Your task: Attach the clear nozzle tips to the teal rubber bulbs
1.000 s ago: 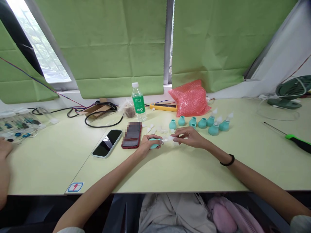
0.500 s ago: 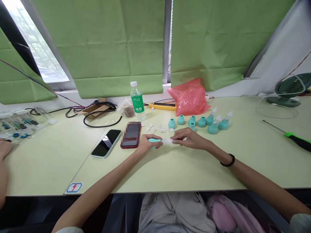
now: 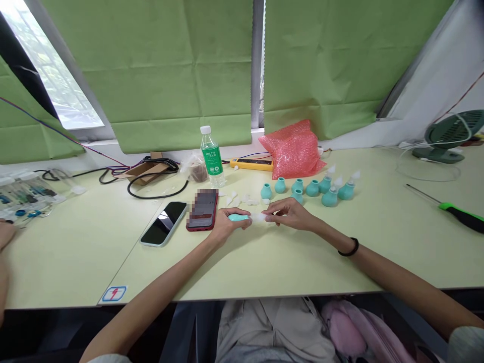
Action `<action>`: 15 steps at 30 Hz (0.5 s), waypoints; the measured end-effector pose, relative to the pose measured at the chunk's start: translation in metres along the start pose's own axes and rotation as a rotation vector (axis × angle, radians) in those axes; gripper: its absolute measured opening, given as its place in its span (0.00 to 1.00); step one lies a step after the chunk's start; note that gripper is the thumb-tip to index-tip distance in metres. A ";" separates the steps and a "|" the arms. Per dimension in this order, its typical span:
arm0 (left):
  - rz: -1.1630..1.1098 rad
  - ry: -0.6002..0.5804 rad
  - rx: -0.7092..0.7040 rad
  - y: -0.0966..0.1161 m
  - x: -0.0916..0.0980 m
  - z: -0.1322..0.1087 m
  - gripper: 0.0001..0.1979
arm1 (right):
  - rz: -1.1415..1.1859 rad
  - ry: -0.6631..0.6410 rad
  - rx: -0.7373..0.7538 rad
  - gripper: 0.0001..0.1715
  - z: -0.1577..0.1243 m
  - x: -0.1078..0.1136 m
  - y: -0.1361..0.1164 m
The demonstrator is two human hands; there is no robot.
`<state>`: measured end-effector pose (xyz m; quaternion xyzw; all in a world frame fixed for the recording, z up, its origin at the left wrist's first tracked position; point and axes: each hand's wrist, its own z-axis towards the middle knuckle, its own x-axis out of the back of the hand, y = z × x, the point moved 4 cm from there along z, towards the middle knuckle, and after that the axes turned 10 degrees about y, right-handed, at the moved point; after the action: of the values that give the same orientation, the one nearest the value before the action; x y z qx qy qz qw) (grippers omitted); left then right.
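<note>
My left hand (image 3: 228,223) is closed around a teal rubber bulb (image 3: 238,217), held sideways above the table. From the bulb's right end a translucent white nozzle (image 3: 257,217) sticks out. The fingertips of my right hand (image 3: 289,213) pinch the nozzle's far end. Past my hands stand several teal bulbs (image 3: 266,191) with open necks. Three more to their right, such as the front one (image 3: 329,196), carry clear pointed tips. Small translucent white pieces (image 3: 236,200) lie scattered between the phones and the bulbs.
Left of my hands lie a red-cased phone (image 3: 202,214) and a pale-cased phone (image 3: 164,224). Behind are a water bottle (image 3: 212,160), a yellow tool (image 3: 251,164) and a pink bubble-wrap bag (image 3: 293,151). A screwdriver (image 3: 459,214) lies right. Another person's hand (image 3: 5,234) rests far left.
The view has shifted slightly. My right hand has moved a little toward the left hand, its fingers still pinching the nozzle's end. The left hand keeps its hold on the bulb.
</note>
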<state>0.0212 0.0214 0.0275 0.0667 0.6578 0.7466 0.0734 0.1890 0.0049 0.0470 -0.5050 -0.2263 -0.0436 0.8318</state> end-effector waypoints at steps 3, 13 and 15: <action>0.000 -0.004 0.005 -0.001 0.000 0.000 0.12 | 0.021 0.002 -0.015 0.16 0.000 -0.001 0.003; -0.072 -0.021 -0.003 -0.003 -0.003 0.001 0.14 | 0.105 0.029 -0.055 0.17 0.002 0.000 0.008; -0.129 -0.083 0.037 -0.004 -0.007 -0.001 0.17 | 0.114 0.041 -0.066 0.16 0.002 0.003 0.003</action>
<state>0.0276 0.0194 0.0236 0.0562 0.6709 0.7245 0.1475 0.1920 0.0088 0.0469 -0.5434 -0.1785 -0.0139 0.8202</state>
